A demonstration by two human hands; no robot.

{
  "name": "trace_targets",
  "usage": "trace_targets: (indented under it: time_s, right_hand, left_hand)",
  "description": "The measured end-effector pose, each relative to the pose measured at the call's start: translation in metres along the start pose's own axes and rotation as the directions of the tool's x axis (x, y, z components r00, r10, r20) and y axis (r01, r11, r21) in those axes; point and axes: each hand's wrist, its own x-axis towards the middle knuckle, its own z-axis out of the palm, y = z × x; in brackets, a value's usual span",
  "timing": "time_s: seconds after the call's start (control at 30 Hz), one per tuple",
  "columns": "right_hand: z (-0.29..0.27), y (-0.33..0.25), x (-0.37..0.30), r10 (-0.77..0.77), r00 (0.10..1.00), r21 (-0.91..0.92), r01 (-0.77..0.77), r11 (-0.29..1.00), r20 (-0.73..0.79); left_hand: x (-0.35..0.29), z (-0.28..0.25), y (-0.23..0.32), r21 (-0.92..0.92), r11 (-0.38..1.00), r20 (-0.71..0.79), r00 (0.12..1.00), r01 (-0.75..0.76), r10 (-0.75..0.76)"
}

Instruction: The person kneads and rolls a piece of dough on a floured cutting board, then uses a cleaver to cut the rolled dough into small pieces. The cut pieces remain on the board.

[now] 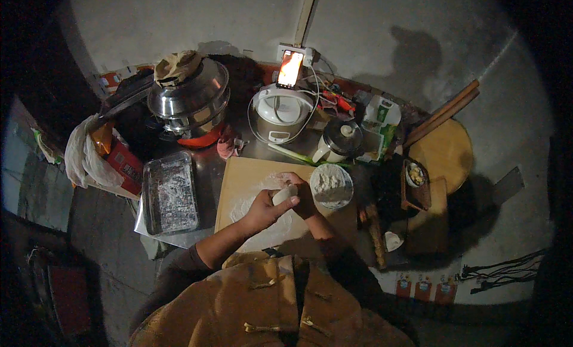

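Note:
Over the floured wooden board (237,171), my left hand (261,212) and my right hand (304,200) meet around a pale, rounded piece of dough (283,196). The left fingers and thumb press on it from the left side. My right hand closes on it from the right, with some of its fingers hidden. Loose white flour (242,206) is spread on the board under and beside the hands. Just right of my right hand, a bowl (351,195) holds a heap of flour.
Left of the board lies a flour-dusted metal tray (170,197). Behind stand a steel pot (188,96), a rice cooker (279,117) with a lit phone (290,69) above it, and a lidded pot (341,143). A green onion (292,154) edges the board. A round wooden board (444,150) leans right.

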Motion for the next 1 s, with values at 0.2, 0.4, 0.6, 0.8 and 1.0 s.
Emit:
trace_targets:
  time_s: [0.2,0.4,0.6,0.8,1.0]
  right_hand:
    - [0.003,0.008,-0.006,0.173,0.985,0.281,-0.166,0.945,0.000]
    - [0.002,-0.007,-0.007,0.200,0.974,0.017,-0.200,0.980,-0.108]
    - [-0.004,-0.014,-0.006,0.114,0.993,-0.043,-0.115,0.992,-0.018]
    - [-0.003,-0.004,-0.006,-0.063,0.993,-0.108,0.052,0.993,-0.100]
    - [0.000,-0.014,-0.002,-0.024,0.999,0.013,0.025,1.000,-0.047]
  left_hand:
    - [0.001,-0.002,-0.006,0.125,0.985,0.049,0.992,-0.120,0.115]
    - [-0.007,-0.002,0.000,-0.010,1.000,0.030,0.999,-0.013,0.013]
    - [-0.007,0.004,-0.001,0.222,0.959,-0.023,0.982,-0.178,0.187]
    - [-0.003,-0.003,-0.012,0.140,0.964,0.096,0.973,-0.224,0.212]
    - [-0.005,-0.001,-0.012,0.152,0.988,0.018,1.000,-0.007,0.005]
